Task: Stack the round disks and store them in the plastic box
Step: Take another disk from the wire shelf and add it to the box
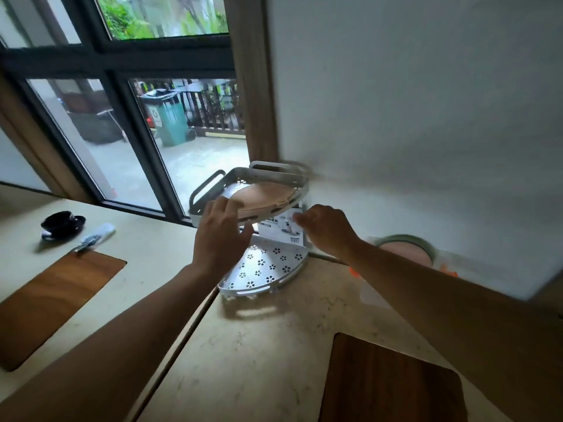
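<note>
A stack of beige round disks (268,194) lies on the upper tier of a white two-tier corner rack (213,181) in the counter's corner. My left hand (221,236) is at the front rim of that tier, fingers spread over the edge of the disks and thumb under the rim. My right hand (327,231) is beside the rack's right end with its fingers curled near a paper label (281,228). A translucent plastic box (373,295) with orange clips sits to the right, partly hidden under a white cabinet, with a green-rimmed round piece (406,242) at it.
The rack's lower tier (265,266) is perforated and bare. Wooden boards lie at the left (51,296) and near right (393,382). A black cup on a saucer (62,223) and a wrapped utensil (96,237) sit far left. A window stands behind.
</note>
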{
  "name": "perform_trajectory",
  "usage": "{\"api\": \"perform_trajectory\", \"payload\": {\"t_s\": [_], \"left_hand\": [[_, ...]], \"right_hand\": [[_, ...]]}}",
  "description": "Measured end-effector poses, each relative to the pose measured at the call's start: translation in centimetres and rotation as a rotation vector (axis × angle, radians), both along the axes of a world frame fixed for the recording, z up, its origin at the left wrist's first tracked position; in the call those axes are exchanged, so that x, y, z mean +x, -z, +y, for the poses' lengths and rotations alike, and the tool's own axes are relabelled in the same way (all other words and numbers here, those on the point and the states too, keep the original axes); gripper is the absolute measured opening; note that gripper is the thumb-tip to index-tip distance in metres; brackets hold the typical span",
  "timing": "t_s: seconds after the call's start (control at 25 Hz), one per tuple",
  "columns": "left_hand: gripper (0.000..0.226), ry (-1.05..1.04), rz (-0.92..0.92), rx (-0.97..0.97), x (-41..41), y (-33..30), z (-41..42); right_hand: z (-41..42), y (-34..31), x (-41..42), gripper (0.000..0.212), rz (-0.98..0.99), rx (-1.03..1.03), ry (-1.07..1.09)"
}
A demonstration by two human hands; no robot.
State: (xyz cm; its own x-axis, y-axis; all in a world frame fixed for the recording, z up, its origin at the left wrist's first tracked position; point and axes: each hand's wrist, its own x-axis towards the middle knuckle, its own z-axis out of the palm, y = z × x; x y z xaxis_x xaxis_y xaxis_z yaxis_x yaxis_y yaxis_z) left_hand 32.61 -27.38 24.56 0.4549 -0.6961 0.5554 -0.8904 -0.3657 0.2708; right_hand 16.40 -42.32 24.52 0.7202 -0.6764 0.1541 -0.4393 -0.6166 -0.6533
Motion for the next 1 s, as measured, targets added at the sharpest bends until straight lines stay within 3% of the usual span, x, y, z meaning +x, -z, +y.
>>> {"api": "perform_trajectory", "payload": {"t_s": [0.16, 0.36, 0.44, 0.64, 0.84, 1.0], "left_hand": [[0.052, 0.079, 0.025, 0.103, 1.5, -0.4, -1.5], [0.019, 0.125, 0.066, 0.033, 1.5, 0.1, -3.6], [0.017, 0.087, 0.04, 0.033, 1.4, 0.2, -4.0], [0.019, 0.097, 0.029, -0.014, 1.1, -0.3, -3.7], [0.017, 0.088, 0.083, -0.22, -1.4, -2.0, -3.4], [0.017, 0.162, 0.235, -0.333, -4.6, -3.2, -3.0]], "right_hand": [[-0.1, -0.8, 4.7, 0.047, -0.157, 0.403, 0.158], [-0.2, -0.6, 7.6, 0.031, -0.308, 0.704, 0.267], [-0.5, -0.5, 7.8, 0.021, -0.36, 0.784, 0.26], [-0.1, -1.1, 7.7, 0.011, -0.464, 0.657, 0.112], [0.6, -3.8, 7.1, 0.022, -0.502, 0.378, 0.093], [0.9, -6.4, 4.0, 0.017, -0.555, 0.372, 0.06]]}}
